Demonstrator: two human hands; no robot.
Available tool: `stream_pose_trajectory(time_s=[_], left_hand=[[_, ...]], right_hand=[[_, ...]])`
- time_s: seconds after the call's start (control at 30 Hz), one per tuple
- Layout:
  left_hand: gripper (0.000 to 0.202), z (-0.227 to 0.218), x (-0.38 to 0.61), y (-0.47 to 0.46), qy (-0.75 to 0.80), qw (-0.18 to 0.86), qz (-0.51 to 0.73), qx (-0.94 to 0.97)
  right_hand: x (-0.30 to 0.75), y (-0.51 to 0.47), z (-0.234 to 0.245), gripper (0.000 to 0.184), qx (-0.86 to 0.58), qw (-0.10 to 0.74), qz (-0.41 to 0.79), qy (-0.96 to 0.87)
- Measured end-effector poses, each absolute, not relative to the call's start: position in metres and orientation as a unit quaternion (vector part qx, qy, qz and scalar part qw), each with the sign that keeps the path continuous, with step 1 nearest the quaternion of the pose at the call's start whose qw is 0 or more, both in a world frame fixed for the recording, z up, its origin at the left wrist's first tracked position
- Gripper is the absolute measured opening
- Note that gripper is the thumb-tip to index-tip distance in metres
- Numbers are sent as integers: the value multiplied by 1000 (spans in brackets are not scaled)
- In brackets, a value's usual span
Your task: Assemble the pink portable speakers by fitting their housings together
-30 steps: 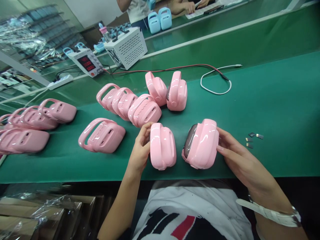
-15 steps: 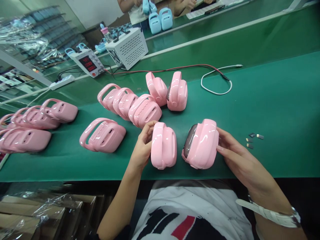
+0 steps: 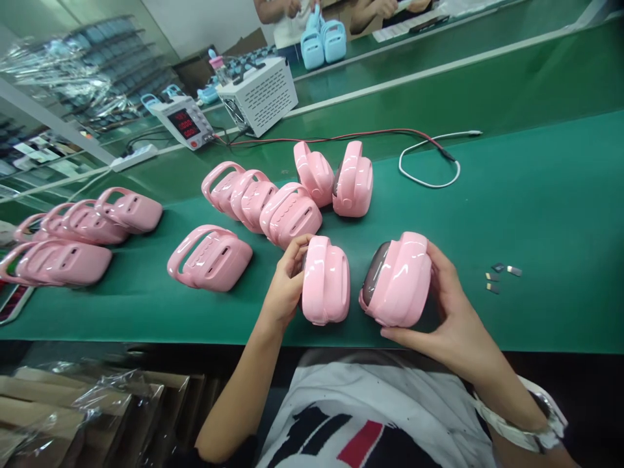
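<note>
My left hand [image 3: 287,279] is closed on the left side of a pink portable speaker [image 3: 325,283] standing on the green bench. Its fingertips are partly hidden behind the speaker. A second pink speaker [image 3: 402,279] with a dark glossy front stands just to the right, apart from the first. My right hand [image 3: 453,312] grips that one, fingers along its right side and thumb at its near lower edge. Several small memory cards [image 3: 493,277] lie on the bench right of this hand.
More pink speakers [image 3: 292,218] stand behind my left hand, with one [image 3: 212,260] apart and a group [image 3: 73,260] far left. A red-and-white cable [image 3: 431,185] runs from a power supply [image 3: 185,123]. Across the bench, people's hands [image 3: 292,8] are near blue speakers [image 3: 324,45].
My right hand has shifted around its speaker, the thumb dropping from the right side to the near lower edge. The whole view has slid slightly right. My left hand keeps its grip.
</note>
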State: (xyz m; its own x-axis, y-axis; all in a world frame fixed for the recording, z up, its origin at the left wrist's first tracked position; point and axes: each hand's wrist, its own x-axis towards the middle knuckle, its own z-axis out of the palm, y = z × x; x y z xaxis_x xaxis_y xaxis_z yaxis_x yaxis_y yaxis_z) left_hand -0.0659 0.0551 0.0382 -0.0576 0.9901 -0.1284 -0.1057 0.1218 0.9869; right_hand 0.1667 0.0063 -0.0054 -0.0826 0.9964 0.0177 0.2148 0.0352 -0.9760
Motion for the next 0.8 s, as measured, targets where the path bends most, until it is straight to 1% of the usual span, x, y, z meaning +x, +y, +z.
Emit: stream_pose_trajectory(time_s=[0.07, 0.17, 0.2, 0.23, 0.27, 0.3, 0.37, 0.4, 0.47, 0.53, 0.6, 0.7, 0.8], left_hand=[[45, 37, -66, 51, 508, 534, 518, 433], [48, 31, -68, 41, 472, 521, 534, 470], [48, 28, -69, 36, 461, 511, 540, 484], [47, 25, -70, 31, 454, 498, 549, 495], [46, 22, -71, 25, 452, 483, 557, 503], [45, 19, -72, 20, 454, 469, 561, 508], [47, 15, -74, 11, 465, 452, 561, 515], [49, 14, -75, 8, 467, 448, 559, 518], [52, 12, -76, 4, 460, 444, 563, 523], [53, 11, -75, 4, 451, 441, 572, 524], [53, 11, -73, 4, 449, 434, 582, 521], [58, 13, -69, 3, 464, 439, 588, 496], [71, 13, -68, 5, 497, 493, 558, 445]], right_hand=[[169, 10, -5, 116, -525, 423, 456, -581], [180, 13, -4, 119, -499, 403, 484, -595], [186, 12, -3, 117, -498, 397, 485, -599], [192, 11, -1, 110, -504, 397, 481, -598], [200, 10, 2, 97, -520, 405, 470, -587], [207, 7, 4, 78, -551, 424, 444, -565], [222, 3, 8, 40, -651, 472, 337, -489], [229, 1, 9, 31, -701, 481, 269, -453], [241, -2, 8, 28, -765, 448, 166, -431], [248, -2, 2, 28, -775, 388, 139, -479], [251, 0, -4, 29, -760, 348, 134, -531], [252, 1, -8, 28, -748, 341, 116, -557], [247, -9, 1, 25, -767, 357, 117, -521]])
